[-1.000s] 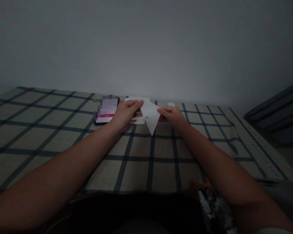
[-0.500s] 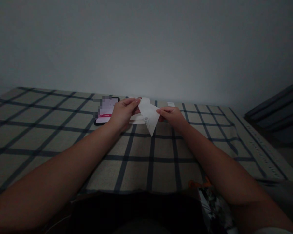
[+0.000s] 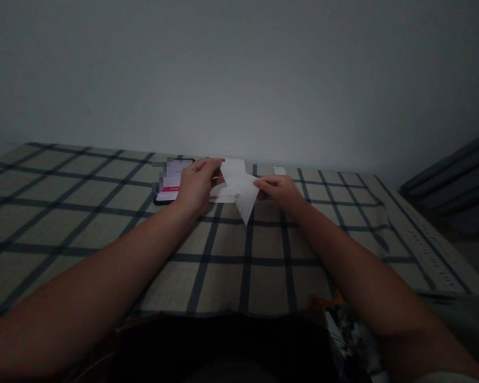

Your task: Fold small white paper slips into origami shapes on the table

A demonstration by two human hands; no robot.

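Stretching both arms forward over the checked cloth [image 3: 223,266], we bring our hands together near the middle of its far edge. Our left hand [image 3: 195,187] is a little raised, its back toward us, and its fingers are closed narrowly on the upper left corner of a white paper slip [image 3: 240,187]. Our right hand [image 3: 282,192] pinches the right edge of the same slip between thumb and fingers. The slip hangs tilted in the air, one pointed corner down, above another flat paper [image 3: 220,197] on the cloth. A phone [image 3: 171,182] with a lit screen lies just beside the left hand. Compared with half a second ago, the left fingertips and the slip's top are slightly nearer to the far edge; both grips are unchanged.
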